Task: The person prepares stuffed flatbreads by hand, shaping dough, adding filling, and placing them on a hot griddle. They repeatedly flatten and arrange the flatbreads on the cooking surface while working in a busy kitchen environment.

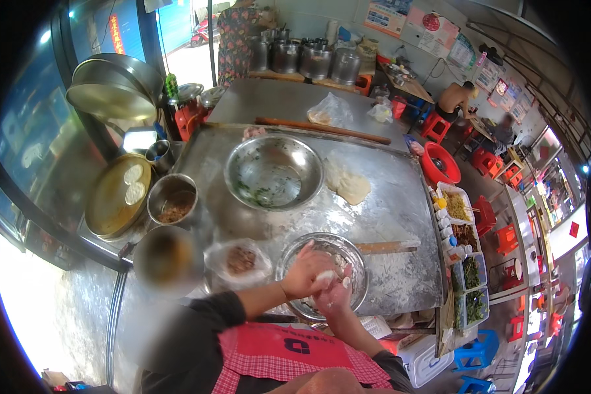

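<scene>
My left hand [306, 272] and my right hand [333, 295] are close together over a steel bowl [359, 276] at the table's front edge. White dough or flour sticks to the fingers of both. A small white lump [325, 276] shows at the left hand's fingers, but whether it is gripped or only stuck there is unclear. My hands hide much of the bowl's floury inside. Right of the bowl lies a wooden rolling pin [386, 247]. To its left, a plastic bag [241, 260] holds brown filling. Farther back, a sheet of dough [350, 186] lies beside a large steel bowl [276, 172] with green bits.
A round griddle [98, 207] with two flat dough rounds [134, 184] stands left, beside a steel pot [175, 202] of brown filling. A long wooden rod [322, 130] crosses the back. Food tubs [457, 206] and bottles line the right edge. Several people are in the background.
</scene>
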